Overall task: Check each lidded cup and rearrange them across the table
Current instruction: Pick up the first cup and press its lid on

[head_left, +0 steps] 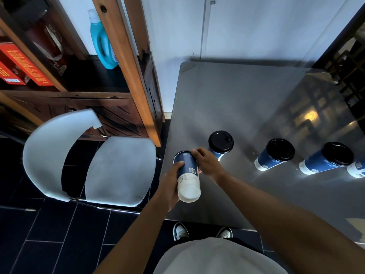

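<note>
A blue and white paper cup [187, 175] with a black lid is tipped over, its white base toward me, above the near left corner of the steel table [246, 99]. My left hand [170, 184] grips its side. My right hand [207, 163] holds its lidded end, fingers curled round the lid's rim. Three more lidded cups stand upright in a row on the table: one [220, 145] just behind my right hand, one [275, 154] in the middle, one [327, 158] further right. Part of another cup [356, 170] shows at the right edge.
A white plastic chair [118, 169] stands left of the table on dark floor tiles. Behind it is a wooden shelf unit [122, 56] with a blue detergent bottle [102, 42] and red boxes [21, 64]. A white wall runs behind the table.
</note>
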{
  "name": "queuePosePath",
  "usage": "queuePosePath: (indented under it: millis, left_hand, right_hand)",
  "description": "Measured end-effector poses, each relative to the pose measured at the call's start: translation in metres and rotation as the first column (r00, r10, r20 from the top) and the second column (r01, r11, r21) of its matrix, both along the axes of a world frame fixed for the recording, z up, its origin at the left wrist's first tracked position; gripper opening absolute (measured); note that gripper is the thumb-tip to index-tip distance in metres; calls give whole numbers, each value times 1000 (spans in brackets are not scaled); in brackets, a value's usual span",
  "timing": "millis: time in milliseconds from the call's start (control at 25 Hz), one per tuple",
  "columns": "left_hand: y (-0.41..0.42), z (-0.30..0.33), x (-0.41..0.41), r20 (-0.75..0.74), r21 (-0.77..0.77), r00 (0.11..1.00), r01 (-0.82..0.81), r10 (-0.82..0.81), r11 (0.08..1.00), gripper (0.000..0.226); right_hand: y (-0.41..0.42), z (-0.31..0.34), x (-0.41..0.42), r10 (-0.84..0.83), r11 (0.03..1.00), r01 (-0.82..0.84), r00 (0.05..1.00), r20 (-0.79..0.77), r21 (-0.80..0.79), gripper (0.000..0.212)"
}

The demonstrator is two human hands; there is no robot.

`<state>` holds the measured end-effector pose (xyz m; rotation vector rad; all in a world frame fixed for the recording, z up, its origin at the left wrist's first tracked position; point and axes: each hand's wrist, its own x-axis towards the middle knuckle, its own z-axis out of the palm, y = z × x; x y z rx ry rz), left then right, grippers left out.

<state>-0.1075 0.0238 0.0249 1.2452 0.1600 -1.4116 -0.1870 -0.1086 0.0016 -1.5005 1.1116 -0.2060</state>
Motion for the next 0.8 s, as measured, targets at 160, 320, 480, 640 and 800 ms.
queuePosePath:
  millis: [160,320,480,640,800]
  left_hand:
    - [2,3,0,-203,-71,979,5,-19,997,66]
    - [6,4,1,-248,-76,968,24,-42,997,56]
    - [6,3,2,-177,5,980,95,-93,995,56]
    - [8,3,8,81,74,981,168,-174,983,65]
    - [11,-3,10,128,128,976,161,-177,979,60]
  right_hand:
    - [-2,-4,0,-30,998,27,999,41,55,32]
    - [-2,-2,1,-22,999,21,1000,15,33,36]
    - [-1,-3,-2,15,1000,-15,1000,-17,-18,37]
    - [0,-5,-3,12,995,-15,999,-31,-97,36]
    - [-1,-7,0,29,990,-32,999,-23,-141,33]
